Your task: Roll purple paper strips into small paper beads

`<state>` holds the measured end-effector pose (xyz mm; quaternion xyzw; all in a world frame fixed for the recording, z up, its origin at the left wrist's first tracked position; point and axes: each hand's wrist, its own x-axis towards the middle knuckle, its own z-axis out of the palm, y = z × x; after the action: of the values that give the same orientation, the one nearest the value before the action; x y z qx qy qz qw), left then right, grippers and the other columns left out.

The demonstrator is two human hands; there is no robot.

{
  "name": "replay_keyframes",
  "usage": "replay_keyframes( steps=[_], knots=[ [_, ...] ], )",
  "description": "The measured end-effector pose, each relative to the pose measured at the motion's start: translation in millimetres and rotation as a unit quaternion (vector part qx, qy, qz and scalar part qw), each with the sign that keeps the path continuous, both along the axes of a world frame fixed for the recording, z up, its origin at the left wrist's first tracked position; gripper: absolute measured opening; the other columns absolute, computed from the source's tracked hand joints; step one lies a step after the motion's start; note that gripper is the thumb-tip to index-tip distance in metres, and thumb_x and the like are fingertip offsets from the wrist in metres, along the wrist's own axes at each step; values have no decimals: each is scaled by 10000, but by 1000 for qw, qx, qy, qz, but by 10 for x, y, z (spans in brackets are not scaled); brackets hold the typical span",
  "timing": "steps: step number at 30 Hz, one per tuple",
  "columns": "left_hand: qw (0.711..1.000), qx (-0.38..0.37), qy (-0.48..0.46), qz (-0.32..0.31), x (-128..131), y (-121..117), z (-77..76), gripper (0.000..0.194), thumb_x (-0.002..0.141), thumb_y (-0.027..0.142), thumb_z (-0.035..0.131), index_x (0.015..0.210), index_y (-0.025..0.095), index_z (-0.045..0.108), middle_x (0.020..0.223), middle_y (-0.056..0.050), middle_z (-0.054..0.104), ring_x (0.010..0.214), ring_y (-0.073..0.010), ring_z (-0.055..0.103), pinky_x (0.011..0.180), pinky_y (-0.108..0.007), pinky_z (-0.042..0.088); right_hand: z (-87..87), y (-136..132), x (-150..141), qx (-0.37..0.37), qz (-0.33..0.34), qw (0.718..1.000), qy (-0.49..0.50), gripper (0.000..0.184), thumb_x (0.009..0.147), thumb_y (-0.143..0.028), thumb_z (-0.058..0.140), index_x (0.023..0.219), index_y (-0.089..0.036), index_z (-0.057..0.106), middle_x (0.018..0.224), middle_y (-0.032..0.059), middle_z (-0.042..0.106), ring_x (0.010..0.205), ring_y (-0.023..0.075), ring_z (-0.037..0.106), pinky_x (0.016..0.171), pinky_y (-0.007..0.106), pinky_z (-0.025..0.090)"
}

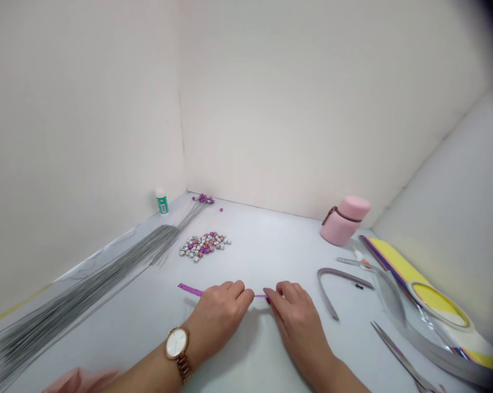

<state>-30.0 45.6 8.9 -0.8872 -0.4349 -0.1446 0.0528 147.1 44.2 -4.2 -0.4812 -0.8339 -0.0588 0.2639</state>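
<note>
A thin purple paper strip (pixel 190 289) runs between my two hands above the white table. My left hand (pixel 225 305), with a watch on its wrist, is closed on the strip, and the strip's flat patterned end sticks out to the left. At the strip's other end, my right hand (pixel 293 311) pinches it between thumb and fingers. A short narrow stretch of purple shows between the hands; the fingertips hide the rest. Beyond them lies a pile of small folded paper stars (pixel 205 245) in silver, pink and purple.
Left lies a long bundle of grey wires (pixel 94 278), with purple stars (pixel 205 198) at its far end. A green-and-white bottle (pixel 162 202) stands by the wall. To the right are a pink flask (pixel 345 220), bent grey strips (pixel 324 289), scissors (pixel 402 357) and a yellow pack (pixel 397 256).
</note>
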Motion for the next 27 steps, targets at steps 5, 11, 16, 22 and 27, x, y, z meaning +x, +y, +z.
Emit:
replay_keyframes(
  steps=[5,11,16,22,27],
  knots=[
    [999,25,-29,-15,-1,5,-25,173,820,76,423,704,172,507,691,-11,532,632,-158,475,538,-264,392,8,-32,-5,-181,16,966,185,241,859,-217,404,898,-168,637,715,63,567,689,196,502,646,316,409],
    [986,11,-165,-12,16,-16,6,179,839,127,411,819,178,581,733,-33,558,704,-162,483,603,-276,407,65,-96,-145,-440,-6,722,534,215,726,-327,611,846,-155,660,566,-15,545,522,115,467,526,226,370],
    [983,14,-179,-24,36,-36,-13,186,833,135,418,829,181,598,684,-33,572,662,-149,496,597,-265,411,59,-94,-170,-443,-21,656,611,292,633,-297,698,890,-174,636,569,-25,556,504,109,460,506,217,361],
    [989,31,-141,-33,35,-26,-94,145,780,111,450,785,168,584,634,-26,592,608,-154,501,553,-256,401,-46,-83,-146,-470,-30,641,606,299,610,-309,719,859,-221,579,614,-19,587,538,138,511,541,246,425],
    [989,24,-134,-58,21,-43,-115,102,783,139,452,768,156,552,675,-45,594,661,-155,520,611,-256,420,-161,-48,-117,-476,-20,663,577,288,583,-324,738,795,-230,567,594,-12,590,552,149,521,548,244,459]
  ],
)
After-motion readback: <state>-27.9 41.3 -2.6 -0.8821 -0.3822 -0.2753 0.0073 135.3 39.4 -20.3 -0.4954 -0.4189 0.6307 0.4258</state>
